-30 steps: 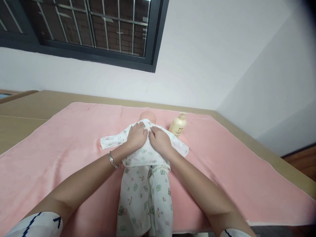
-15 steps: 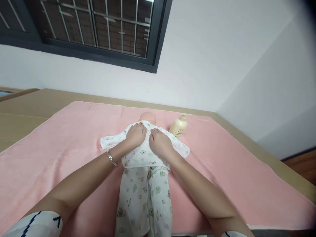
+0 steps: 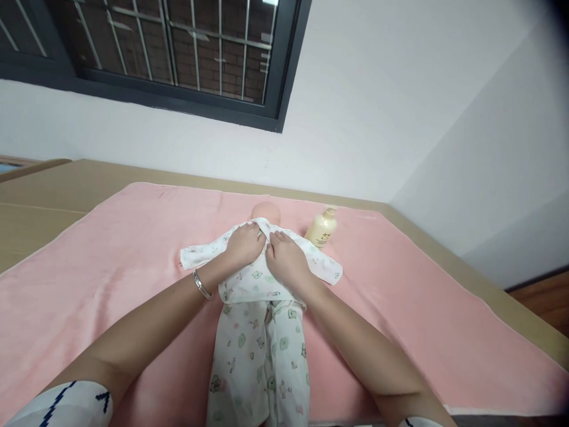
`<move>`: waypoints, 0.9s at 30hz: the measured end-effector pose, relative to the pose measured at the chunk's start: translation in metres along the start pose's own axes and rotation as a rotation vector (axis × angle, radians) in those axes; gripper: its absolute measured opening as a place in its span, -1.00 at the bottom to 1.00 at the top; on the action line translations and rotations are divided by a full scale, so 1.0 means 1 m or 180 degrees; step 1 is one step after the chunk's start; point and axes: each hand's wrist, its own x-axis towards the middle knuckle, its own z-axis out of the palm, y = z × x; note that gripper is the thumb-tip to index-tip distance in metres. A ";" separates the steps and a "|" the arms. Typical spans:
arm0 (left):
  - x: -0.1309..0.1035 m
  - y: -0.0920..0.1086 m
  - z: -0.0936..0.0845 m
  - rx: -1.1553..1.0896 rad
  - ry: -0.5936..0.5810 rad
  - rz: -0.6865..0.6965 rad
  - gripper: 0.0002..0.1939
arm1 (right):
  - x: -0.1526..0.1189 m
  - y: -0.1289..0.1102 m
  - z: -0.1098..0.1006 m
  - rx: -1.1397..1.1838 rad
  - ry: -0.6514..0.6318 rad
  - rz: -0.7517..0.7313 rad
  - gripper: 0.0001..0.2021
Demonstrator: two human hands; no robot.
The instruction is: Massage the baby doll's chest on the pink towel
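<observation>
A doll lies on its back on a pink blanket point(image 3: 146, 249), its bare head point(image 3: 265, 212) toward the wall. It wears a white patterned top point(image 3: 253, 284) with both sleeves spread out and matching trousers point(image 3: 242, 362). My left hand point(image 3: 244, 244), below a silver bangle point(image 3: 203, 284) on the wrist, is closed on the top's fabric at the chest, near the collar. Close beside it, my right hand point(image 3: 287, 258) has its fingers curled on the other side of the top's front. The fingertips of both hands are partly hidden in the cloth.
A pale yellow bottle point(image 3: 322, 228) lies or leans on the blanket right of the doll's head. Beyond the blanket is a wooden surface point(image 3: 111, 172), then a white wall point(image 3: 347, 118) and a dark-framed window point(image 3: 178, 98).
My right hand has shifted slightly left, closer to my left hand. My left hand and the doll are almost where they were.
</observation>
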 end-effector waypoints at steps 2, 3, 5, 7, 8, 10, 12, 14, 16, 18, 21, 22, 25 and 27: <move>0.001 -0.003 0.007 -0.0083 0.0099 -0.0024 -0.62 | 0.003 0.005 0.001 0.0200 -0.0024 0.0026 -0.64; 0.001 -0.003 0.012 -0.0106 0.0183 -0.0035 -0.62 | 0.007 0.010 0.003 0.0339 -0.0040 0.0064 -0.63; -0.001 -0.002 0.020 -0.0123 0.0332 -0.0075 -0.59 | 0.014 0.021 0.006 0.0576 -0.0074 0.0137 -0.59; -0.002 -0.001 0.025 -0.0139 0.0391 -0.0105 -0.56 | 0.020 0.029 0.011 0.0682 -0.0111 0.0174 -0.54; -0.002 -0.001 0.026 -0.0152 0.0390 -0.0115 -0.55 | 0.022 0.032 0.014 0.0696 -0.0115 0.0175 -0.52; -0.002 -0.002 0.027 -0.0173 0.0370 -0.0126 -0.53 | 0.022 0.033 0.019 0.0690 -0.0090 0.0179 -0.49; -0.001 -0.002 0.026 -0.0159 0.0355 -0.0132 -0.53 | 0.021 0.032 0.022 0.0676 -0.0047 0.0187 -0.49; -0.002 -0.001 0.023 -0.0113 0.0330 -0.0118 -0.54 | 0.020 0.032 0.021 0.0684 -0.0011 0.0166 -0.50; -0.005 0.004 0.019 -0.0046 0.0284 -0.0111 -0.55 | 0.022 0.035 0.017 0.0724 -0.0030 0.0078 -0.56; -0.009 0.011 0.014 0.0044 0.0215 -0.0088 -0.57 | 0.025 0.040 0.012 0.0784 -0.0137 0.0000 -0.63; -0.016 0.021 0.007 0.0143 0.0157 0.0035 -0.60 | 0.029 0.046 0.006 0.0801 -0.0282 0.0015 -0.70; -0.018 0.022 0.004 0.0125 0.0142 0.0065 -0.60 | 0.029 0.045 0.005 0.0743 -0.0276 0.0032 -0.70; -0.015 0.017 -0.001 -0.0130 0.0067 0.0008 -0.62 | 0.021 0.031 0.007 0.0387 -0.0118 0.0059 -0.65; -0.009 0.009 -0.004 -0.0336 0.0010 -0.0062 -0.62 | 0.011 0.015 0.008 0.0148 -0.0048 0.0072 -0.59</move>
